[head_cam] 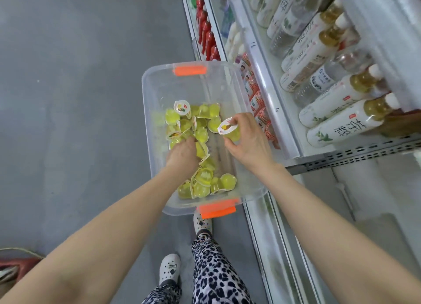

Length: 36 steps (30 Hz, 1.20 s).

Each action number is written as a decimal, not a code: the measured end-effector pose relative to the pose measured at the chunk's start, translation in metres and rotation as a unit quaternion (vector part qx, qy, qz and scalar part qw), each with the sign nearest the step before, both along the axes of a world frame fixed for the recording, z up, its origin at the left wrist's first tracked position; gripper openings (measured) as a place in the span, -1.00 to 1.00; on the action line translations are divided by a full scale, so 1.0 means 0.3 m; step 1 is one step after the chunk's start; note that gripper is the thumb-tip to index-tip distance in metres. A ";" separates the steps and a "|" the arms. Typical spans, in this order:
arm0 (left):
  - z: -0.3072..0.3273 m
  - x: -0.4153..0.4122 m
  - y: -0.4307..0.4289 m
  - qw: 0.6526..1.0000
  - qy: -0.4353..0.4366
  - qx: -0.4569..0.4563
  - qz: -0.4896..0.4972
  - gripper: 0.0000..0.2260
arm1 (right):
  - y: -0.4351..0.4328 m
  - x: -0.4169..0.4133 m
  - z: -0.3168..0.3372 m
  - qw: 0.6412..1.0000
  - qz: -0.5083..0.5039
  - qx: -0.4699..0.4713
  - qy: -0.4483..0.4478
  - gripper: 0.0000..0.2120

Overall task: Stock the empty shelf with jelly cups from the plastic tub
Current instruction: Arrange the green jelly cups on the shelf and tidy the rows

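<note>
A clear plastic tub (159, 80) with orange handles stands on the grey floor beside the shelving. Several yellow-green jelly cups (202, 180) lie loose in it, some on their sides. My right hand (248, 141) is above the tub's right side, shut on one jelly cup (229, 129) with its white printed lid facing up. My left hand (182, 155) is down in the pile, fingers curled among the cups; its grasp is hidden. An empty white shelf (387, 201) shows at the lower right, under the bottle shelf.
Shelves at the right hold rows of drink bottles (341, 94), red bottles (206, 36) and small orange cups (262, 112). A perforated shelf rail (355, 157) juts out by my right forearm. My legs and white shoes (202, 224) are below the tub. A red bag (13, 267) lies at the lower left.
</note>
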<state>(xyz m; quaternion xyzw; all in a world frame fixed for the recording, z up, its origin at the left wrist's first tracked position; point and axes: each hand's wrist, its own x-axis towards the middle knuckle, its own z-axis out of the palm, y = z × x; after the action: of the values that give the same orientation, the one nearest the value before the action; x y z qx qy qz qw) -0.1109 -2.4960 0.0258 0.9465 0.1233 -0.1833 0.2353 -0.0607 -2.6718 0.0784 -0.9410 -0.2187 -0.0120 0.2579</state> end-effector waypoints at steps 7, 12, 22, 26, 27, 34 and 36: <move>0.186 -0.171 -0.007 0.985 -0.100 -0.143 0.016 -0.40 | -0.053 -0.228 0.106 0.994 -0.097 0.039 0.007 -0.52; 0.305 -0.314 -0.038 0.970 -0.170 -0.168 -0.048 -0.53 | -0.117 -0.432 0.214 0.987 -0.156 0.036 0.010 -0.44; 0.494 -0.543 -0.215 0.933 -0.215 -0.239 -0.163 -0.58 | -0.331 -0.825 0.404 0.961 -0.267 0.035 -0.068 -0.54; 0.556 -0.605 -0.334 0.912 -0.204 -0.280 -0.219 -0.59 | -0.446 -0.971 0.486 0.941 -0.324 0.034 -0.091 -0.55; 0.575 -0.621 -0.370 0.907 -0.199 -0.285 -0.238 -0.59 | -0.479 -1.012 0.508 0.933 -0.342 0.029 -0.103 -0.55; 0.718 -0.744 -0.659 0.857 -0.201 -0.331 -0.339 -0.41 | -0.717 -1.299 0.649 0.881 -0.438 0.029 -0.178 -0.51; 0.759 -0.797 -0.759 0.840 -0.202 -0.348 -0.363 -0.42 | -0.793 -1.382 0.680 0.863 -0.463 0.027 -0.198 -0.52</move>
<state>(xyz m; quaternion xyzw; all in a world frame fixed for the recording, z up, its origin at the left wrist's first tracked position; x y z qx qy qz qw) -0.3499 -2.7237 0.2536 0.7952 -0.3510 -0.0910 0.4859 -0.4752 -2.9096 0.2824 -0.9044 0.1967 -0.3219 0.1993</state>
